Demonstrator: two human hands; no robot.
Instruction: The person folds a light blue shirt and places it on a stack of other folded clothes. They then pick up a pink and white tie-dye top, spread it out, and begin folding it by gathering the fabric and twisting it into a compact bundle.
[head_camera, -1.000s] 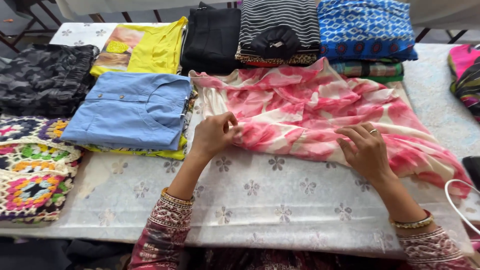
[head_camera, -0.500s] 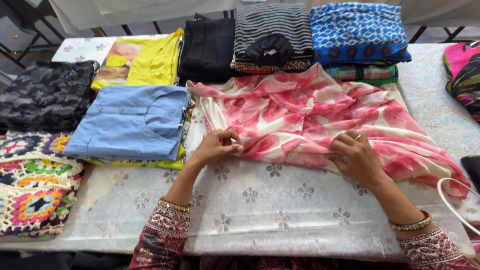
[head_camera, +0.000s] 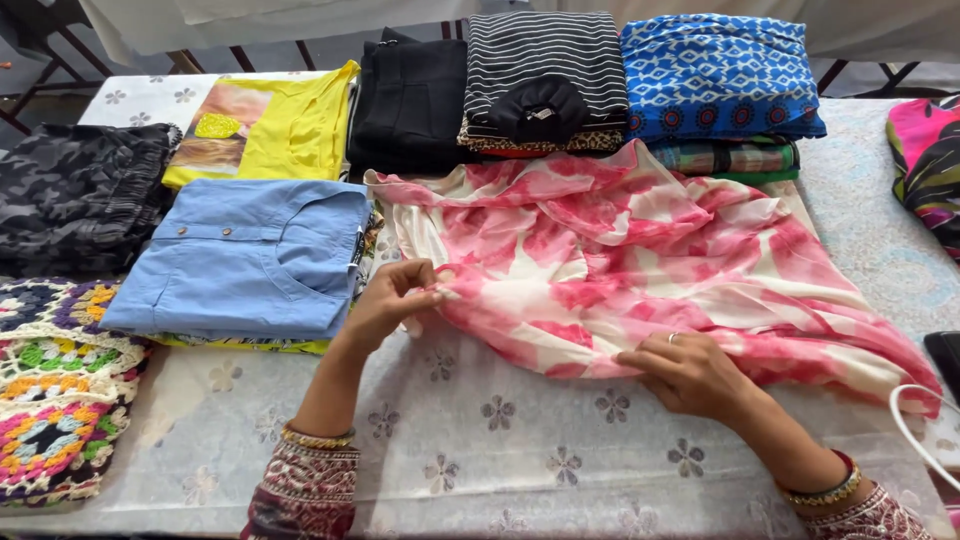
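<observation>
Crochet blanket (head_camera: 45, 390) in many colours, far left, hanging over the near edge of the table (head_camera: 480, 450), which wears a pale cover printed with grey flowers. Behind it, a dark camouflage garment (head_camera: 75, 195), folded. Next along, a light blue shirt (head_camera: 240, 260), folded flat on top of something yellow-green, its collar toward the middle of the table. Behind that, a yellow top (head_camera: 270, 130), folded.

Left hand (head_camera: 390, 300), just right of the blue shirt: fingers closed in a pinch on the near left edge of the pink and white garment (head_camera: 620, 260), lifting that edge slightly off the cover, seemingly to keep the thin cloth taut.

Pink and white garment proper: loose, crumpled, spread across the table's middle and trailing toward the right edge; it lies in front of the back row of stacks and overlaps none of the folded items to the left.

Back row, centre to right: black folded garment (head_camera: 410, 95); striped black-and-white pile (head_camera: 545, 80) with a small dark item on top; blue patterned pile (head_camera: 715, 75) over a plaid piece.

Right hand (head_camera: 690, 375), ring on one finger, lying palm-down on the garment's near hem, fingers extended and together, pressing rather than gripping, apparently to pin the fold.

Far right edge: a bright pink and dark patterned cloth (head_camera: 930, 160), partly out of view, and a white cable (head_camera: 915, 435).
</observation>
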